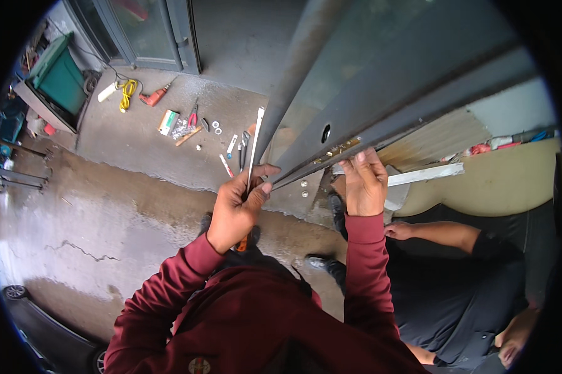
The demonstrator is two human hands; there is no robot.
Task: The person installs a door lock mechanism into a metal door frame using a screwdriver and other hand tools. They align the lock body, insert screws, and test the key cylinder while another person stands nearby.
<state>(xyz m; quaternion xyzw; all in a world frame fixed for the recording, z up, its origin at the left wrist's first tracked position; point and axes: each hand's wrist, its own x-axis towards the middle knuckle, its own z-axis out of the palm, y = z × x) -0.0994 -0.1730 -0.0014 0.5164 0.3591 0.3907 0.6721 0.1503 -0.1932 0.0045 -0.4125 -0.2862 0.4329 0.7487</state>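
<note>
My left hand (pixel 234 209) is closed around a long screwdriver (pixel 257 134). Its thin shaft points up and away, and part of an orange handle shows below the palm. The thumb and forefinger of that hand reach to the edge of a grey metal-framed door (pixel 387 103). A brass lock faceplate (pixel 343 148) sits in the door's edge, near an oval hole in the frame. At the faceplate's near end, my right hand (pixel 364 190) has its fingertips drawn together against the edge. Whatever they pinch is too small or hidden to make out.
On the concrete step lie a red drill (pixel 154 95), a yellow cord (pixel 128 93), red pliers (pixel 193 116) and several small tools. A green bin (pixel 60 78) stands far left. Close on my right is another person in dark clothes (pixel 455 280). A car (pixel 50 327) is at lower left.
</note>
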